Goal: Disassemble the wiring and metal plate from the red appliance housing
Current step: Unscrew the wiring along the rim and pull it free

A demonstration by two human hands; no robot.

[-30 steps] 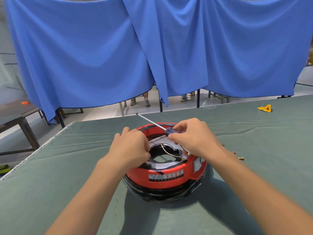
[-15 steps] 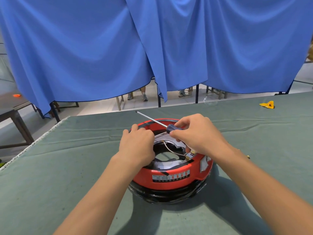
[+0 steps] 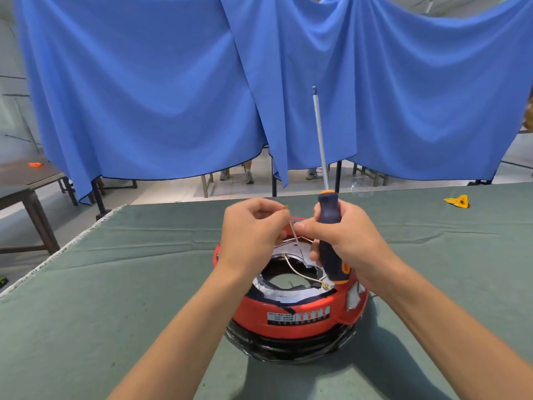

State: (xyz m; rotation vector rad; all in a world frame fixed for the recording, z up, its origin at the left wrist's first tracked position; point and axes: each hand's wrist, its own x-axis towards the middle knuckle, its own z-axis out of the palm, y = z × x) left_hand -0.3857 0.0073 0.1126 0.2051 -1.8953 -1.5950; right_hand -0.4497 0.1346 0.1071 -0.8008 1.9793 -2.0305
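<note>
Head view: your left hand (image 3: 253, 229) pinches a wire (image 3: 292, 229); your right hand (image 3: 343, 235) grips the screwdriver (image 3: 328, 235) upright above the red housing (image 3: 288, 316).

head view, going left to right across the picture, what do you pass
Orange object on the side table → left hand pinching the wire → screwdriver held upright in the right hand → yellow object on the green cloth. The red housing lies below both hands, so it is left out.

The label (image 3: 298, 315) on the red housing (image 3: 288, 321) carries print too small to read.
</note>
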